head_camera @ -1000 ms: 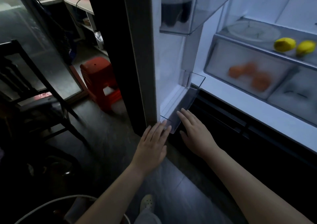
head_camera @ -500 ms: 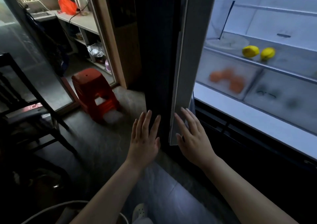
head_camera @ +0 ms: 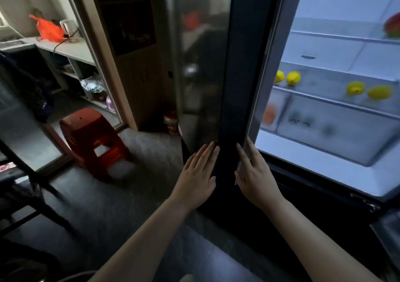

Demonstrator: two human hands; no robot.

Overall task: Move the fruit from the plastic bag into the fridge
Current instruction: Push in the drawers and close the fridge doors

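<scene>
My left hand [head_camera: 197, 173] and right hand [head_camera: 255, 178] lie flat with straight fingers, holding nothing, either side of the fridge door [head_camera: 242, 65] edge, while the yellow fruit [head_camera: 356, 88] sits on the lit glass shelf [head_camera: 320, 98], looking round, firm and prone to rolling, best cupped from beneath.

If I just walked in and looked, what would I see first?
The bright white inside of the fridge glows on the right, with round yellow fruits on a clear shelf. In the middle, the left hand and right hand lie flat on the dark fridge door, low down. A red plastic stool stands on the floor at left.
</scene>
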